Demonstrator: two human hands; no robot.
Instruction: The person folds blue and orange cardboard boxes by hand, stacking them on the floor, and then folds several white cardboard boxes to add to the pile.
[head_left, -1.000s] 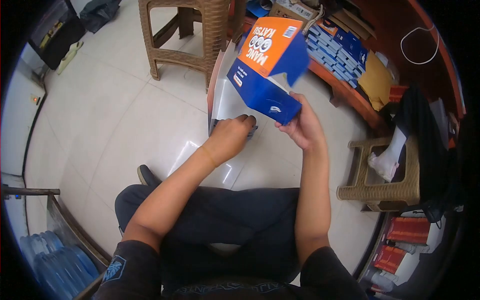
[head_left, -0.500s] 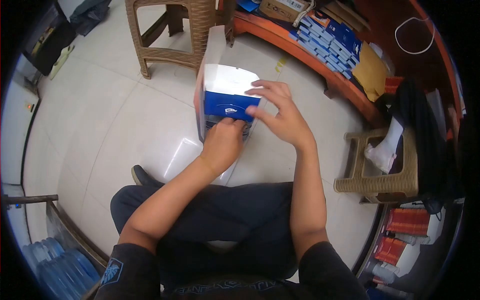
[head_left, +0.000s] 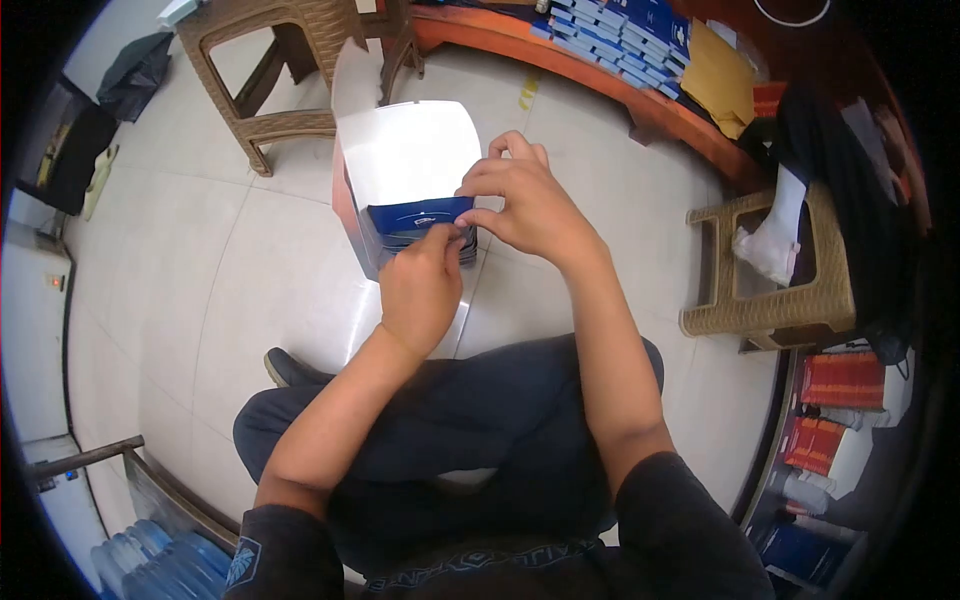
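Straight ahead of my lap is a blue and white card sheet, its broad white part standing up and a blue band along its lower edge. My left hand is closed, thumb and fingers pinching the bottom of that band. At the right edge, my right hand has its thumb and fingertips closed on the card's corner. Under the card, a pile of dark, thin-edged pieces shows partly behind my left hand. A pale, pinkish upright panel stands along the left side.
Brown woven-pattern plastic stools stand at the back left and on the right. A red-orange shelf holds stacked blue boxes and a yellow envelope. Blue water bottles are at lower left, red packs at lower right.
The view has shifted right. The card's white part shows larger and its blue band narrower. My right thumb and fingers have come together on its right edge; my left hand stays at the bottom edge.
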